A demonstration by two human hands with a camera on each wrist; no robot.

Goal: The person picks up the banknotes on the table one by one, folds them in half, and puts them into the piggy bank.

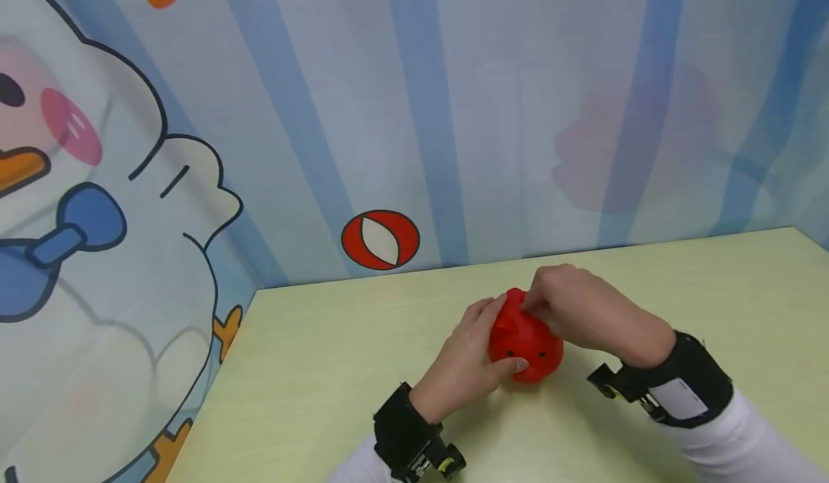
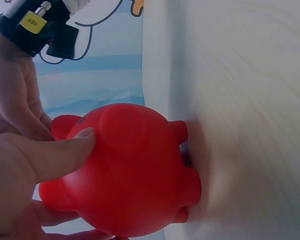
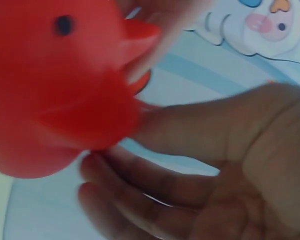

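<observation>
A red pig-shaped toy (image 1: 526, 346) stands on the pale yellow-green table (image 1: 324, 375), its dotted face toward me. My left hand (image 1: 476, 342) grips its left side, thumb on the front and fingers behind. In the left wrist view that thumb (image 2: 60, 155) presses the pig's round body (image 2: 140, 185), whose feet are against the tabletop. My right hand (image 1: 570, 303) curls over the top of the pig, fingertips at an ear. In the right wrist view the pig (image 3: 45, 90) fills the left, with the left hand's palm (image 3: 230, 165) behind it.
A cartoon duck backdrop (image 1: 129, 181) with blue stripes closes off the back and left. A red and white circle (image 1: 380, 240) is printed on it just above the table's far edge. The table's left edge runs close to the backdrop.
</observation>
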